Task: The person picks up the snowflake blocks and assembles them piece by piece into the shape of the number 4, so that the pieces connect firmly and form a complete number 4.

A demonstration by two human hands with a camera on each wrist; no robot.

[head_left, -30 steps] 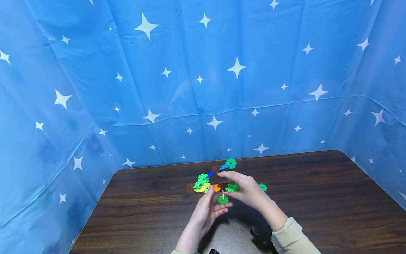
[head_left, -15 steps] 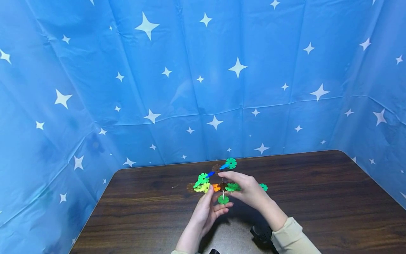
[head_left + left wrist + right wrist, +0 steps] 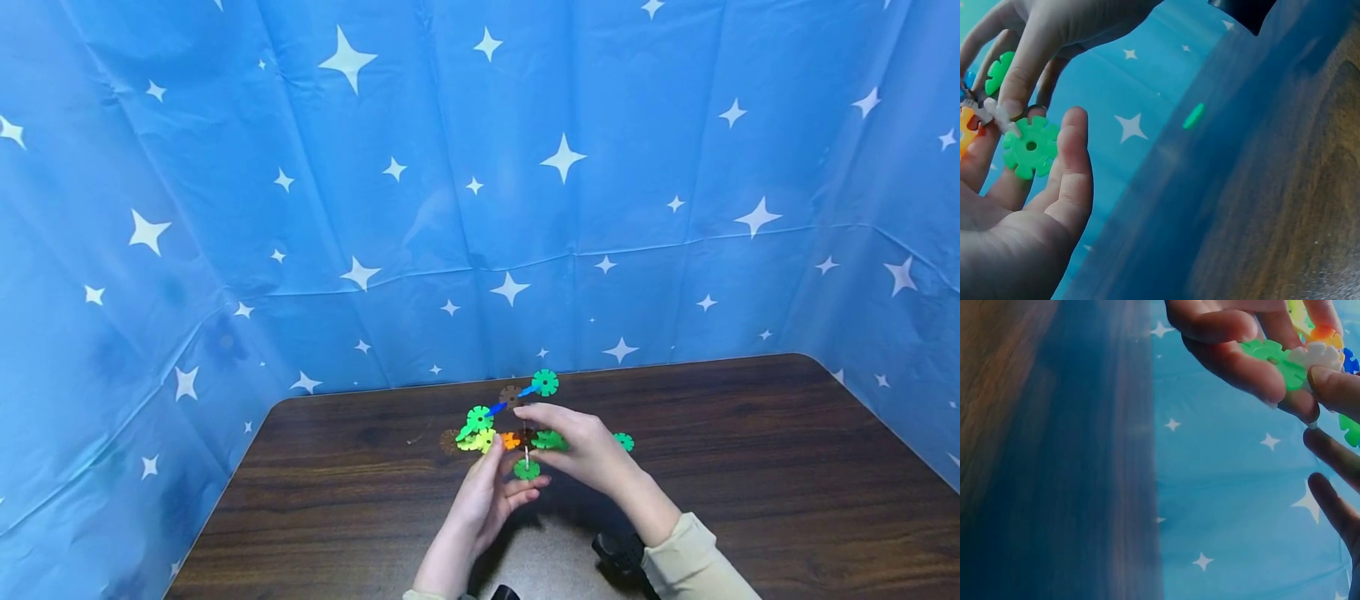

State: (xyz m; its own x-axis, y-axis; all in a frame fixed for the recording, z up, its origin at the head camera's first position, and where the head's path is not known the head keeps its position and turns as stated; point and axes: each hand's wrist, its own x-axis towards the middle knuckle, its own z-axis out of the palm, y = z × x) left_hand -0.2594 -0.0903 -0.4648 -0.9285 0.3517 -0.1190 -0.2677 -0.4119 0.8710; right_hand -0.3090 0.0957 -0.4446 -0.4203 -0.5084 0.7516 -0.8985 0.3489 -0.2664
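Both hands hold a linked chain of notched, flower-shaped plastic building discs over the brown table. My left hand (image 3: 476, 508) grips it from the near left, thumb by the yellow disc (image 3: 487, 441) and orange disc (image 3: 511, 441). Its other fingers lie behind the near green disc (image 3: 1032, 147). From the right, my right hand (image 3: 592, 450) pinches a white disc (image 3: 1316, 357), which joins that green disc. Blue discs (image 3: 497, 409), a brown disc (image 3: 511, 397) and a far green disc (image 3: 545, 382) extend toward the back. Fingers hide part of the middle.
A loose green disc (image 3: 623, 442) lies on the table (image 3: 750, 467) beyond the right hand. A black device (image 3: 618, 552) sits by the right wrist, and another black object (image 3: 506, 593) shows at the bottom edge. A blue star-patterned curtain (image 3: 420, 208) surrounds the table.
The disc chain's far end has shifted very slightly up and left in the head view. Both hands keep their hold with almost no movement.
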